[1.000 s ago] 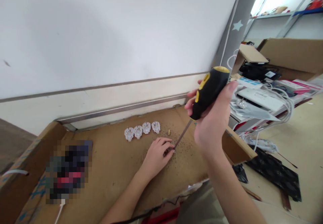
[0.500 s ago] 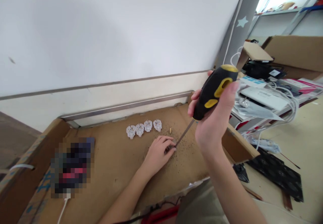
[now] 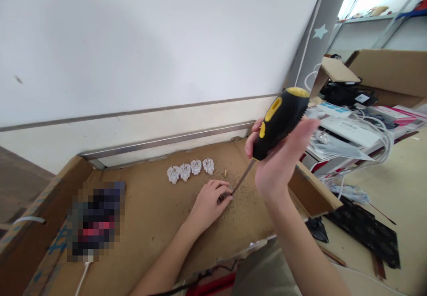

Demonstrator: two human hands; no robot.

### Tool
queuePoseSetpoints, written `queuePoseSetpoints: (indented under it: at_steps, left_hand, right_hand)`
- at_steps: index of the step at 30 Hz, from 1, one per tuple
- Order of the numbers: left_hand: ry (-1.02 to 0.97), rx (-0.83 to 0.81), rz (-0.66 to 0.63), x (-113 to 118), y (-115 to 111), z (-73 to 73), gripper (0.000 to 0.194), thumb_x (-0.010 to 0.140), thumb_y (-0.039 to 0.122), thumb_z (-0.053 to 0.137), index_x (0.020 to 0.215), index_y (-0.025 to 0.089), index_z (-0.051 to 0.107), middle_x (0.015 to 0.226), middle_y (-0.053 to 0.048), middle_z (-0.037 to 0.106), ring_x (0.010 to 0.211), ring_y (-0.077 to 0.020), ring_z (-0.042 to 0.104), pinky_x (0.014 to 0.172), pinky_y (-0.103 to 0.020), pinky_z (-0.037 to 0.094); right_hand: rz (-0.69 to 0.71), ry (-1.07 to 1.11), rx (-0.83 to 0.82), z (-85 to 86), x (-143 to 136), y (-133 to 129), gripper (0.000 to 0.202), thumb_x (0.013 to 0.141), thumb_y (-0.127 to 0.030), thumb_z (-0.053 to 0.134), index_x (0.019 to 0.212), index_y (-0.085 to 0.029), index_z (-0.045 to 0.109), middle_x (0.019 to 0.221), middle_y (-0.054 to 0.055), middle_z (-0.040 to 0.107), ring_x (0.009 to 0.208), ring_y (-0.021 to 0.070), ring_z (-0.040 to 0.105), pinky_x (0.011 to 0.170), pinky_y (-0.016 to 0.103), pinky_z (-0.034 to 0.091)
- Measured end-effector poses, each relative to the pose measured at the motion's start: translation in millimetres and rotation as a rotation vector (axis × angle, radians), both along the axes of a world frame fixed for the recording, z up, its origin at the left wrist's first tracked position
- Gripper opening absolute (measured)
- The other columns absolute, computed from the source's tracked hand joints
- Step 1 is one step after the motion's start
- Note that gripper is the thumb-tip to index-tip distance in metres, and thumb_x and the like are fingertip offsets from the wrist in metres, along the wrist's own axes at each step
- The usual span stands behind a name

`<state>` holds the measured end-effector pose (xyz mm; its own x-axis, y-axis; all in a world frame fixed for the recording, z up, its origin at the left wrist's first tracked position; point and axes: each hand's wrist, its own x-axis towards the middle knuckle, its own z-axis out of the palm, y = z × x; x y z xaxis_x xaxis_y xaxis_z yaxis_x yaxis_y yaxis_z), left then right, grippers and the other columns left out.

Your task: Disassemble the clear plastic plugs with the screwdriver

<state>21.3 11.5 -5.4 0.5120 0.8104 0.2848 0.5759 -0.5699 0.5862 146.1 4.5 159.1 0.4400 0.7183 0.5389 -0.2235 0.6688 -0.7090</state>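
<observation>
My right hand [image 3: 275, 171] holds a screwdriver [image 3: 281, 120] with a black and yellow handle. Its thumb is lifted off the handle, and the shaft slants down to the left. The screwdriver's tip meets the fingertips of my left hand [image 3: 208, 202], which rests on the cardboard surface [image 3: 160, 225]. Those fingers are curled and pinching at something small that they mostly hide. Small dark specks lie scattered around it. Several clear plastic plug pieces with metal prongs [image 3: 184, 171] stand in a row behind my left hand. A small brass-coloured piece [image 3: 225, 172] lies near them.
A blurred-out object [image 3: 96, 220] with a white cable lies at the left. Cardboard walls [image 3: 315, 191] border the surface, and a metal strip [image 3: 167, 140] runs along the back. Boxes and cables crowd a side table [image 3: 350, 131] at the right; black panels [image 3: 363, 229] lie on the floor.
The screwdriver handle has turned in my right hand, and that hand has shifted slightly left with its thumb lifting away. My left hand stays in place.
</observation>
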Motion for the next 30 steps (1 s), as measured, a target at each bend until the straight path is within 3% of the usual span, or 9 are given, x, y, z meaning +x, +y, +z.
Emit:
queuePoseSetpoints:
  at_steps: [3,6,9,14,16,20,23,26,30]
  left_hand:
    - [0.007,0.001,-0.001,0.0,-0.1,0.3,0.007,0.083,0.022,0.058,0.087,0.023,0.063,0.108,-0.001,0.061,0.101,-0.0191,0.052,0.088,-0.036,0.042]
    - [0.006,-0.003,0.005,-0.2,-0.3,-0.1,0.006,0.082,0.023,0.059,0.086,0.023,0.063,0.108,-0.001,0.061,0.101,-0.019,0.052,0.089,-0.036,0.042]
    - [0.009,-0.013,0.011,-0.3,-0.7,-0.3,0.006,0.083,0.023,0.058,0.086,0.023,0.063,0.109,-0.001,0.061,0.102,-0.019,0.052,0.089,-0.036,0.042]
    - [0.016,0.0,0.001,-0.3,-0.7,0.1,0.01,0.082,0.022,0.058,0.091,0.023,0.063,0.108,-0.001,0.062,0.101,-0.0189,0.052,0.089,-0.036,0.042]
    - [0.015,0.004,-0.002,-0.1,-0.4,0.3,0.01,0.082,0.022,0.058,0.091,0.023,0.063,0.107,-0.002,0.062,0.101,-0.019,0.052,0.088,-0.036,0.042]
    - [0.01,0.001,0.004,0.4,-0.1,0.8,0.006,0.082,0.023,0.058,0.086,0.022,0.063,0.107,-0.002,0.062,0.101,-0.0193,0.052,0.088,-0.036,0.042]
    - [0.008,0.007,0.0,0.4,-0.1,0.8,0.007,0.082,0.022,0.058,0.086,0.022,0.063,0.107,-0.002,0.062,0.1,-0.019,0.053,0.088,-0.036,0.042]
    - [0.013,0.02,0.0,0.0,0.0,0.4,0.009,0.082,0.022,0.058,0.089,0.023,0.064,0.106,-0.002,0.062,0.1,-0.0194,0.053,0.088,-0.036,0.043]
    - [0.021,0.014,0.002,-0.3,0.3,0.0,0.007,0.082,0.023,0.059,0.087,0.023,0.064,0.107,-0.002,0.062,0.101,-0.0192,0.053,0.089,-0.036,0.042]
  right_hand:
    - [-0.077,-0.028,0.044,-2.8,-1.9,3.9,0.032,0.08,-0.048,0.053,0.092,-0.024,0.036,0.076,-0.005,0.049,0.045,0.0024,0.042,0.041,0.018,0.035]
    - [-0.044,-0.037,-0.02,-4.0,-0.7,6.6,0.042,0.081,-0.06,0.04,0.085,-0.019,0.046,0.076,0.0,0.05,0.052,0.0054,0.048,0.045,0.021,0.038]
    - [0.033,-0.03,-0.04,-2.9,0.3,3.3,0.049,0.081,-0.066,0.03,0.092,-0.02,0.042,0.074,0.0,0.051,0.047,0.0058,0.045,0.039,0.022,0.034]
    - [-0.09,-0.067,0.007,-4.2,-4.3,-1.6,0.039,0.078,-0.049,0.056,0.097,-0.024,0.032,0.084,-0.003,0.051,0.052,0.0035,0.047,0.044,0.019,0.037]
    - [-0.121,-0.076,0.009,-5.6,-4.5,0.9,0.034,0.081,-0.052,0.049,0.09,-0.021,0.038,0.081,-0.001,0.051,0.054,0.0045,0.048,0.047,0.021,0.04]
    - [-0.027,-0.053,-0.004,-6.7,-0.8,6.5,0.046,0.084,-0.062,0.028,0.081,-0.019,0.043,0.07,-0.001,0.047,0.046,0.0047,0.041,0.042,0.022,0.033]
    - [0.012,-0.052,0.034,-6.3,-1.2,5.2,0.035,0.083,-0.057,0.038,0.09,-0.023,0.036,0.069,-0.004,0.045,0.041,0.0036,0.038,0.039,0.02,0.029]
    - [-0.029,-0.039,0.067,-5.4,-3.9,1.6,0.03,0.083,-0.049,0.047,0.092,-0.026,0.032,0.073,-0.006,0.047,0.042,0.0027,0.038,0.042,0.019,0.033]
    - [-0.038,0.009,-0.038,-0.7,-1.3,-0.1,0.045,0.085,-0.06,0.029,0.085,-0.019,0.047,0.064,-0.001,0.047,0.045,0.0063,0.044,0.042,0.022,0.034]
